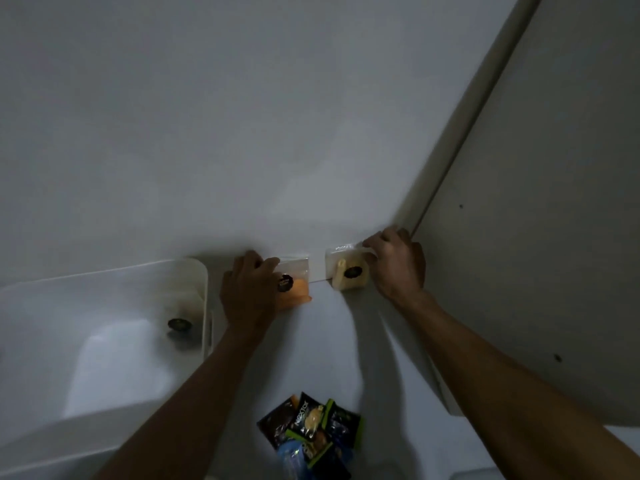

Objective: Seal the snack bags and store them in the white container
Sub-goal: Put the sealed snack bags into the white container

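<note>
Two clear snack bags with dark round labels lean against the wall at the back of the white surface. The left bag (294, 284) holds orange snacks; my left hand (247, 292) grips its left side. The right bag (346, 270) holds pale yellow snacks; my right hand (394, 263) pinches its top right corner. The white container (104, 282) stands at the left, and inside it near the right wall lies another bag with a dark label (179, 324).
A pile of dark and green snack packets (311, 434) lies near the bottom centre between my forearms. A beige cabinet panel (536, 237) rises on the right, close to my right hand. The white wall is straight ahead.
</note>
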The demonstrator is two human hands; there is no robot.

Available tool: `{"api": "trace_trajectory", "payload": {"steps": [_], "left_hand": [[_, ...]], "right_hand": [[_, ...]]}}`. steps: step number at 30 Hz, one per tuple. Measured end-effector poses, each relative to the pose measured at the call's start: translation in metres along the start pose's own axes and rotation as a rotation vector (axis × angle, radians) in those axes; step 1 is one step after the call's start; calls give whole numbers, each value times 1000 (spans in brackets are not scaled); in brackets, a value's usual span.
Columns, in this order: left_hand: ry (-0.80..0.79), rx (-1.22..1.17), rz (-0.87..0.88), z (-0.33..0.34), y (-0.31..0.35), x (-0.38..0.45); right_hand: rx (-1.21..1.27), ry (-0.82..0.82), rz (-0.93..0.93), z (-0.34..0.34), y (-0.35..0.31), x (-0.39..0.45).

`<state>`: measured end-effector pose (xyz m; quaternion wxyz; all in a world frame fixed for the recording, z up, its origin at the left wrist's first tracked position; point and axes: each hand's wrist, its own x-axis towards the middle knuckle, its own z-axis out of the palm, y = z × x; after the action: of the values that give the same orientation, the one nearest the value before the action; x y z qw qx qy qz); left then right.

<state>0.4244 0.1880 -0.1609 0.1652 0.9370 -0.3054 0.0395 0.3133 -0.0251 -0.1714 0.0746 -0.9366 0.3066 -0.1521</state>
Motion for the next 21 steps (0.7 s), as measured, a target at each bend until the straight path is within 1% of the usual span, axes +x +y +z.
{"api": "trace_trajectory", "payload": {"steps": [2, 4, 8, 13, 15, 18, 21], "left_hand": [[59, 5, 20, 6, -2, 1], [86, 18, 27, 10, -2, 3], [68, 115, 24, 14, -5, 8], [80, 130, 62, 16, -5, 6], [101, 171, 77, 18, -7, 4], [166, 202, 103, 22, -14, -4], [152, 168, 150, 19, -16, -13]], "right_hand": [[-9, 40, -33, 8, 2, 2], [-6, 58, -46, 12, 3, 4], [-37, 76, -91, 16, 6, 9], [-25, 96, -155, 16, 10, 6], [-39, 108, -191, 13, 13, 4], [-84, 84, -246, 6, 14, -2], [-99, 27, -285, 0, 15, -10]]}}
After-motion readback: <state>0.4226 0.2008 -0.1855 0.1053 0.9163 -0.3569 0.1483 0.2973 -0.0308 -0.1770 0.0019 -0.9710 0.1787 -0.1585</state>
